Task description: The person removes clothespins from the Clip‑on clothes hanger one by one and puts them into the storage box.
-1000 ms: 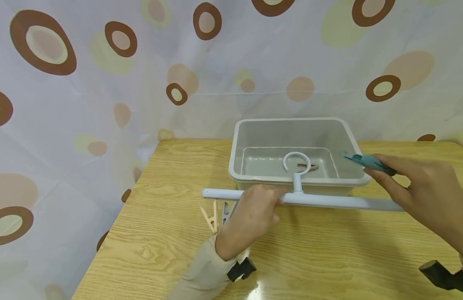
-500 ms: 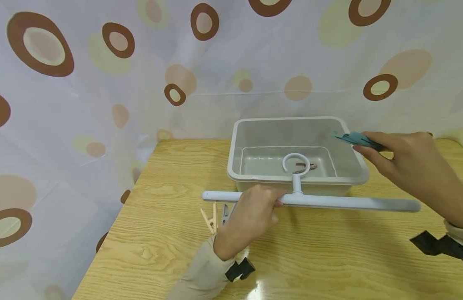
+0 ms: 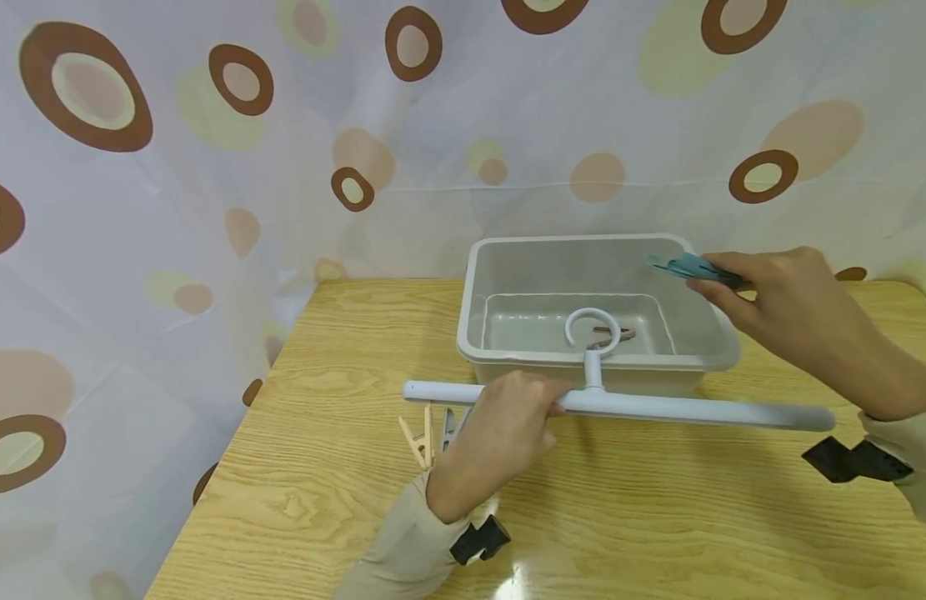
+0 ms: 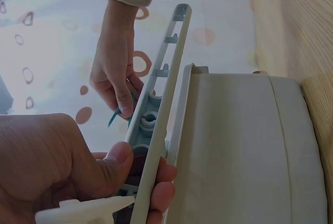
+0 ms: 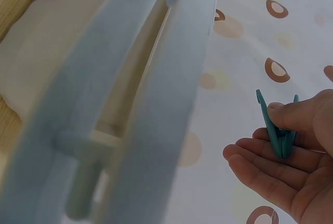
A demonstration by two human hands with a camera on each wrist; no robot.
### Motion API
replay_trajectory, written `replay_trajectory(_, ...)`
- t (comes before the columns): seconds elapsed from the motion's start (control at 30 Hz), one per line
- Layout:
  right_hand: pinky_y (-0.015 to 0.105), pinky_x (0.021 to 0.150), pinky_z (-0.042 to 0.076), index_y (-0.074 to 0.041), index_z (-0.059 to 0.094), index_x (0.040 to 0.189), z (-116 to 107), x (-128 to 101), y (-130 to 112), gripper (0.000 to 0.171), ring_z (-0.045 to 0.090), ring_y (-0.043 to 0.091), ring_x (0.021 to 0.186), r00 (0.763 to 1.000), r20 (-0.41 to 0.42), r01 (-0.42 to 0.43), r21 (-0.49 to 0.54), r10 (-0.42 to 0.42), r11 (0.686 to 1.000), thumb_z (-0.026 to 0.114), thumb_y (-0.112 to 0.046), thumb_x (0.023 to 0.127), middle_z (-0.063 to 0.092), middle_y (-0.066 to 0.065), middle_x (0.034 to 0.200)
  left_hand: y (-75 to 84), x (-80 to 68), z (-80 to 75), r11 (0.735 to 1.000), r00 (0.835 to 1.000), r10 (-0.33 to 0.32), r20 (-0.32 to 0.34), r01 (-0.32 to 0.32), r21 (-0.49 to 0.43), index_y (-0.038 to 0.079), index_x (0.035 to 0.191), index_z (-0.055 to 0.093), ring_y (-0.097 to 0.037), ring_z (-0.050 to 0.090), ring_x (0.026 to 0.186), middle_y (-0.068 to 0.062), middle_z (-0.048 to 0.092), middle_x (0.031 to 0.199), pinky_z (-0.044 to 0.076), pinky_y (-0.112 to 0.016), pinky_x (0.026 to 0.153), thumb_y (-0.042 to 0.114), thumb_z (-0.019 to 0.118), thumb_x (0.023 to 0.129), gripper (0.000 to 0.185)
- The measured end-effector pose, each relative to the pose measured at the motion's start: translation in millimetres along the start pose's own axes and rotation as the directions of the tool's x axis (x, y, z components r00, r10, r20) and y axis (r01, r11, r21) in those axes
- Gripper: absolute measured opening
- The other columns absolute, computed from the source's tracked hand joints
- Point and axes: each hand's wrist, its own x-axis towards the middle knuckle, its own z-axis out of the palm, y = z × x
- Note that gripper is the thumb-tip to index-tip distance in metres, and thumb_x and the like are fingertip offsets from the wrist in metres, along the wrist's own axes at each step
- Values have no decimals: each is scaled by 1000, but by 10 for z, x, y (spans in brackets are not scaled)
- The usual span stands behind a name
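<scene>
My left hand [image 3: 500, 442] grips the bar of a pale blue plastic hanger [image 3: 680, 407] left of its round hook, in front of the bin. A cream clothespin [image 3: 420, 437] and a grey clothespin [image 3: 448, 425], the latter partly hidden, hang below the bar beside that hand. In the left wrist view the cream clothespin [image 4: 86, 211] shows close by my thumb. My right hand [image 3: 793, 304] pinches a teal clothespin [image 3: 691, 267] over the bin's right side. The right wrist view shows this teal clothespin [image 5: 280, 135] between thumb and fingers, legs spread.
A light grey plastic bin [image 3: 538, 359] stands at the back of the wooden table [image 3: 320, 483]. Inside lies a brownish clothespin [image 3: 623, 333], seen near the hanger's hook. Behind hangs a white curtain [image 3: 493, 83] with brown and yellow circles.
My right hand has moved left and up with the teal clothespin, from beside the bin's front right corner to above its right side. My left hand and the hanger have barely moved.
</scene>
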Motion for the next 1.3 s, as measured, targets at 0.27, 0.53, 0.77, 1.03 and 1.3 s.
replay_trajectory(0.27, 20, 43, 36, 4, 71, 100, 27, 56, 27, 20, 48, 8, 46, 1000, 2, 11, 1, -11, 1000, 73, -7, 84, 68, 8, 70, 33, -14, -10, 1000, 1000, -2, 8, 2, -11, 11, 81, 70, -1, 54, 61, 5, 66, 71, 47, -10, 64, -3, 73, 76, 15)
replay_trajectory(0.53, 23, 43, 36, 4, 71, 100, 58, 100, 70, 20, 44, 7, 46, 999, 41, 1, -7, -1, 1000, 73, -7, 83, 69, 10, 71, 33, -38, -8, 1000, 1000, 7, 1, -7, 3, 13, 73, 63, -1, 46, 57, 7, 57, 64, 42, -10, 58, -1, 72, 80, 17)
replay_trajectory(0.77, 23, 42, 34, 2, 71, 97, 81, 159, 95, 17, 39, 6, 44, 998, 70, 6, 0, -6, 1000, 74, -7, 82, 63, 3, 64, 24, -51, -7, 1000, 1000, 3, -8, -3, 0, 13, 71, 61, -1, 46, 58, 8, 55, 64, 44, -11, 58, -3, 72, 77, 20)
replay_trajectory(1.03, 17, 42, 32, 1, 69, 87, 50, 243, 77, 11, 38, 4, 45, 998, 43, 44, 8, -44, 999, 76, -2, 79, 60, 0, 60, 15, -59, 1, 1000, 1000, 8, -8, -8, -14, 12, 75, 65, -1, 50, 59, 7, 61, 66, 47, -12, 60, -4, 72, 75, 18)
replay_trajectory(1.3, 21, 43, 31, -2, 67, 81, 35, 351, 63, 8, 36, 5, 45, 996, 82, 27, -2, -27, 1000, 75, -5, 82, 52, -3, 57, 18, -59, -9, 1000, 1000, 11, -7, -11, 10, 13, 75, 65, -2, 50, 59, 7, 60, 66, 46, -14, 59, 0, 73, 78, 15)
